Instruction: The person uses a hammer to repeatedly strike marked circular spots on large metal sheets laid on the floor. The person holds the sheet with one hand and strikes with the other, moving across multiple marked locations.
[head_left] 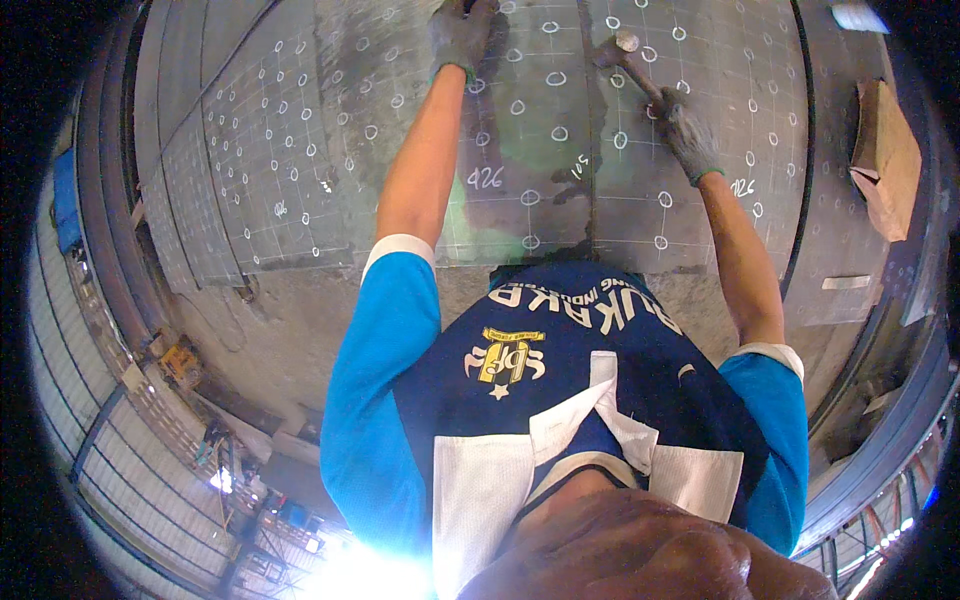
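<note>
A hammer (634, 72) is in my right hand (690, 135), whose grey-gloved fingers wrap round the handle. Its head, with a pale shiny face, is held over a dark metal plate (560, 165) marked with white grid lines and circles. My left hand (464, 38), also in a grey glove, is at the far edge of the view above the same plate. Its fingers are curled together, and whatever they hold is cut off by the frame edge or hidden. The hammer head is to the right of my left hand, apart from it.
A torn cardboard box (886, 160) lies on the right, with a small pale strip (846, 283) nearer me. More marked plate (265, 150) extends left. Long dark beams (115, 200) run along the left side. A yellow object (181, 361) sits at lower left.
</note>
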